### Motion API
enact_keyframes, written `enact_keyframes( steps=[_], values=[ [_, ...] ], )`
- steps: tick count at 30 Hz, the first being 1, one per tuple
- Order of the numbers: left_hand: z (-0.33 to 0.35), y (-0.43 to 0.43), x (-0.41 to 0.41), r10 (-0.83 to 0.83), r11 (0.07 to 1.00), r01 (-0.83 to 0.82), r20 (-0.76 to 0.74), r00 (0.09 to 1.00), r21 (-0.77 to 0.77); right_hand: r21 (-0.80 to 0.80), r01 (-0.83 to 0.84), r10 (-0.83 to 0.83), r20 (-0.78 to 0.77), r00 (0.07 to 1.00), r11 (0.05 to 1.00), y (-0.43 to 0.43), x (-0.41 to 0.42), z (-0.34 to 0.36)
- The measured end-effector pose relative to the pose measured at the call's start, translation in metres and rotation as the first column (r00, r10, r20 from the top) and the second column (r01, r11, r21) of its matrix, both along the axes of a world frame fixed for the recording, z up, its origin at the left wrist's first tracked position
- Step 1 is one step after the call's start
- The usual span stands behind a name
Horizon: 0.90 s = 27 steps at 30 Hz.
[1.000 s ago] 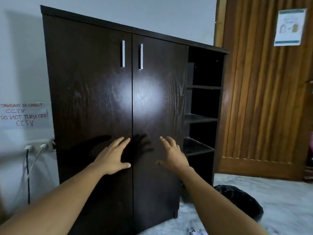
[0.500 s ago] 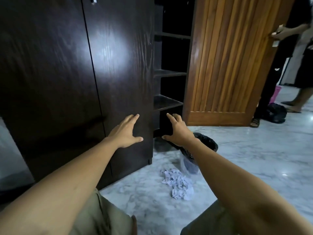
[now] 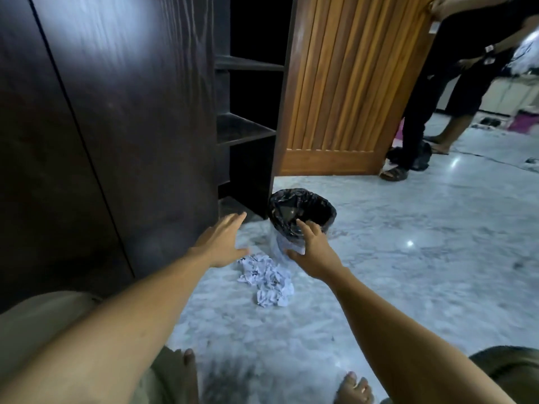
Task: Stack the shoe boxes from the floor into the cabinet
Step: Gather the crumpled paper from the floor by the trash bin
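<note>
Fingers (image 3: 232, 224) splayed: left hand (image 3: 220, 244), right hand (image 3: 316, 252)

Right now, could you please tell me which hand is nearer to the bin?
Right. The right hand overlaps the bin's near side in the view; the left hand is apart to its left, beside the cabinet.
</note>
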<state>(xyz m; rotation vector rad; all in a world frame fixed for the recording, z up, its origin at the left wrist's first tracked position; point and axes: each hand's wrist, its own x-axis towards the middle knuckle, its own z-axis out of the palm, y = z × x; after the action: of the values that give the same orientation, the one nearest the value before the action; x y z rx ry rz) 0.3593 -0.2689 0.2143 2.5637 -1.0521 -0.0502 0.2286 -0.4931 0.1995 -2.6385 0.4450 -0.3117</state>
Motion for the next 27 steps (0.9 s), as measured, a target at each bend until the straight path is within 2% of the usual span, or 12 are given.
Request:
enact_keyframes(
  steps=[3,7,14,18,22,27],
  values=[
    [-0.040,-0.015,0.007,-0.026,0.999,0.025,0.027,0.999,0.026,0.031,-0.005,0.006,-0.026,1.000,1.000,-0.006,-0.003,-0.053],
    [-0.106,-0.029,0.013,-0.079,0.993,0.081,-0.018,0.997,0.089,0.072,0.016,-0.005,-0.161,0.987,0.997,-0.012,-0.004,-0.132],
    [-0.199,-0.063,0.073,-0.129,0.976,0.134,-0.040,0.991,0.169,0.071,0.022,-0.002,-0.261,0.965,0.997,-0.054,0.039,-0.209],
    [-0.241,-0.090,0.120,-0.112,0.978,0.118,-0.040,0.993,0.171,0.051,-0.079,0.089,-0.245,0.965,0.996,-0.067,0.081,-0.243],
    [-0.272,-0.126,0.158,-0.246,0.951,0.242,0.000,0.969,0.195,0.043,-0.211,0.215,-0.216,0.952,0.977,-0.091,0.119,-0.264],
    [-0.316,-0.149,0.195,-0.290,0.917,0.308,-0.106,0.951,0.252,0.024,-0.320,0.313,-0.289,0.905,0.947,-0.108,0.155,-0.294]
  ],
)
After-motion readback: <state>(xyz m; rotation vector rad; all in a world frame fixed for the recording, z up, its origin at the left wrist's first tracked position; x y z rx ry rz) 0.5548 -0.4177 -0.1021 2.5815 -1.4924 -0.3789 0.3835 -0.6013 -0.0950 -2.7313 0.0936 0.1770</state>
